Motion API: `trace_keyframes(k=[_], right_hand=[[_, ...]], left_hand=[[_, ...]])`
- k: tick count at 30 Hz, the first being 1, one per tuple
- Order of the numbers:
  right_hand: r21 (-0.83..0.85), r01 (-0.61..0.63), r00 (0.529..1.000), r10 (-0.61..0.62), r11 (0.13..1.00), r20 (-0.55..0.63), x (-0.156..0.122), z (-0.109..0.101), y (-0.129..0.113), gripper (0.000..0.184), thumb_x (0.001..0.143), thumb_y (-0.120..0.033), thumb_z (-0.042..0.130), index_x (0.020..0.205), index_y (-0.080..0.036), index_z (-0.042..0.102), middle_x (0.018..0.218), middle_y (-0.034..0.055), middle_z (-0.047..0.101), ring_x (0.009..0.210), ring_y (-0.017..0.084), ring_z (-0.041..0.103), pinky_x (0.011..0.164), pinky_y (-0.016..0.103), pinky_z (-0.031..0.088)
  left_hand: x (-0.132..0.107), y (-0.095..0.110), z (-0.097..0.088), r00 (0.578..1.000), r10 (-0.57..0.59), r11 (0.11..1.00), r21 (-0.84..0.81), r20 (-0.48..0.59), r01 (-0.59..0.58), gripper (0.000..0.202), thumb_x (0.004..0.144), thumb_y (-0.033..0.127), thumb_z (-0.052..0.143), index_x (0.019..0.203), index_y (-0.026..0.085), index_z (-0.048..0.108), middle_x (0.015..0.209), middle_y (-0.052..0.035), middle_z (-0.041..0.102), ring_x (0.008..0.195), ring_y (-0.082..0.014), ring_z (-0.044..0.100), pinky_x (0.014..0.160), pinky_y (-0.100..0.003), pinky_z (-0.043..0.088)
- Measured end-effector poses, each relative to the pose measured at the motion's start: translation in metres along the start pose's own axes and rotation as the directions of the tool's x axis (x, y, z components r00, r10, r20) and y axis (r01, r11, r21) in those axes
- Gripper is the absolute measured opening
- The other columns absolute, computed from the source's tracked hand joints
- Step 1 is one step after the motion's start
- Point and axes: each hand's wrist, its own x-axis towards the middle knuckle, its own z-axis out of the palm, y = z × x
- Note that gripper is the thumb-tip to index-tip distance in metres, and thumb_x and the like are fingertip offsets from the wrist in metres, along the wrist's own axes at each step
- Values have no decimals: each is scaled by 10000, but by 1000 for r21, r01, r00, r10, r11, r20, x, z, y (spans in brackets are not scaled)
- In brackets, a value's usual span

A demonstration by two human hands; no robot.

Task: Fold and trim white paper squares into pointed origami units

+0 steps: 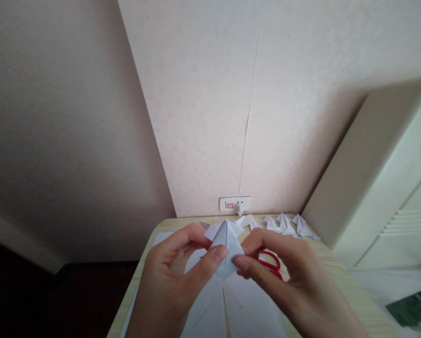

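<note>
A small white folded paper (228, 239) with a pointed top and a centre crease is held up over the table between both hands. My left hand (182, 272) pinches its left side, the thumb lying across the front. At its lower right edge, my right hand (284, 267) grips the paper between thumb and fingers. Beneath the hands lie white paper sheets (210, 314) with a narrow gap between them. Red scissor-like handles (272, 265) show partly behind my right hand; the rest is hidden.
Several folded paper pieces (284, 225) stand along the back of the light wooden table (326, 253). On the wall behind is a socket (228, 204) with a white plug in it. A pale cabinet (383, 169) borders the right, and a dark green object (413, 307) lies beyond the table.
</note>
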Motion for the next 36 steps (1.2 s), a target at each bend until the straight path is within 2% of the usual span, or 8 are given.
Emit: trace_keyframes(k=[5,10,14,18,21,26,29,36], right_hand=[[-15,38,999,-39,999,-3,-3,-1,0,213,904,-284,678,705,-214,649,632,-58,664,590,90,592,568,174,458],[8,75,996,-74,997,-44,-5,-1,-1,83,875,-233,713,796,-233,685,720,-62,699,654,90,610,613,161,477],[30,89,989,-85,996,-118,-2,2,-4,149,867,-217,708,726,-221,661,652,-66,665,601,80,577,572,156,452],[-2,75,989,-75,997,-130,-1,3,-6,241,918,-234,626,677,-214,629,603,-64,620,561,74,529,515,160,405],[-18,67,988,-69,998,-138,-3,2,-7,280,941,-240,569,668,-211,626,593,-56,611,546,79,523,489,166,398],[9,82,986,-80,997,-144,-3,3,-6,174,895,-254,661,724,-223,660,628,-64,634,561,78,532,519,163,415],[-4,65,983,-65,998,-172,-1,4,-5,222,874,-239,684,662,-215,623,584,-73,594,528,70,494,512,161,395],[-18,29,984,-32,999,-173,2,2,-4,232,875,-230,657,647,-206,620,588,-64,631,561,68,561,544,137,428]], left_hand=[[-2,1,-1,999,-1,999,33,-52,2,164,630,233,776,549,204,636,563,63,648,578,-104,597,580,-184,470],[0,-2,-5,1000,26,998,63,5,-26,181,648,231,768,561,211,611,543,72,621,539,-94,557,532,-175,438],[0,-3,-5,1000,21,996,81,-10,-20,173,651,236,772,572,214,620,558,66,628,586,-109,587,583,-189,452],[-1,-2,-5,999,4,997,77,35,-6,164,662,229,762,572,215,625,578,59,648,587,-115,594,590,-203,455],[0,-2,-6,1000,15,996,84,21,-17,173,645,203,783,569,215,628,567,74,632,578,-100,586,585,-180,449],[2,-2,-8,996,53,992,114,69,-60,141,700,250,774,608,214,675,592,62,663,593,-99,620,570,-145,469],[5,-2,-10,993,38,993,108,111,-50,101,735,269,766,659,216,726,617,40,703,615,-121,661,568,-149,493],[9,-5,-13,991,-7,998,64,136,-2,23,738,228,788,750,236,806,685,28,774,647,-119,707,564,-116,511]])
